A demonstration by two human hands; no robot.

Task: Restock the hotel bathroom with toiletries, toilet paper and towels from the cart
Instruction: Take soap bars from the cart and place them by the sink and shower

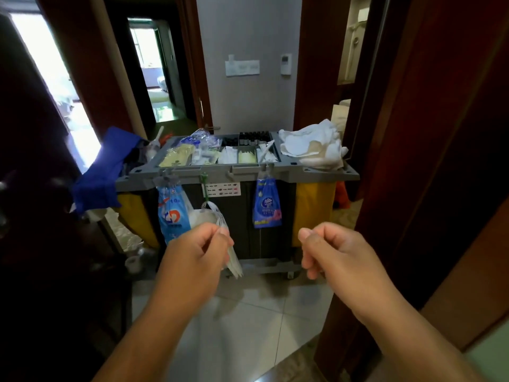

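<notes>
Where the pale, glossy floor tiles (248, 326) run through the doorway, I see the cart (248, 172) standing crosswise between dark red-brown wooden door frames (440, 133), with a grey wall (248, 31) and its white switch plate (242, 67) behind. The cart's top is a grey moulded plastic tray split into compartments. One holds flat yellowish packets (179, 157), others hold white sachets (228, 155), and a rear one holds rows of small black bottles (253, 137). Crumpled white towels (314, 147) are heaped on its right end and a blue cloth (107, 166) drapes over its left. Yellow fabric bags (314, 208) flank the dark body. Two crinkly blue packs (265, 208) hang from the front rail. A bundle of thin white plastic bags (234, 260) hangs from a green hook (204, 183). My left hand (198, 249) has its grip pinched together on that bundle. My right hand (330, 249) is curled closed on nothing, apart from the cart.
</notes>
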